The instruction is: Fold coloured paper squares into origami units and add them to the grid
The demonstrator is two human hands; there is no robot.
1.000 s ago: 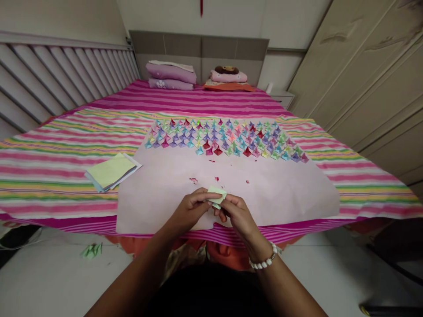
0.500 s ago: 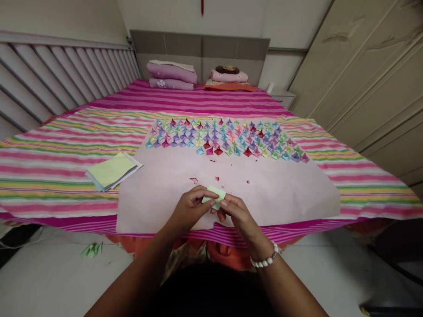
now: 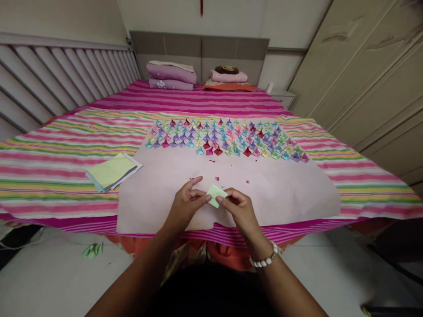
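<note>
A small folded square of pale green paper (image 3: 216,195) is held up between my two hands, just above the near part of a large pale sheet (image 3: 291,193). My left hand (image 3: 187,201) pinches its left corner with the thumb, while the index finger points up and away. My right hand (image 3: 238,206) grips the right corner between thumb and fingers; a white beaded bracelet is on that wrist. Beyond the hands, rows of small folded paper pieces (image 3: 224,144) in many colours cover the far part of the sheet.
A stack of coloured paper (image 3: 114,171) lies to the left on the striped bedspread (image 3: 66,163). Small red scraps (image 3: 247,182) are scattered on the pale sheet. Crumpled green paper (image 3: 93,250) is on the floor at left. Folded bedding (image 3: 172,75) sits by the headboard.
The green paper has been turned so that a corner points up, and it shows more of its face. My left index finger has lifted off it.
</note>
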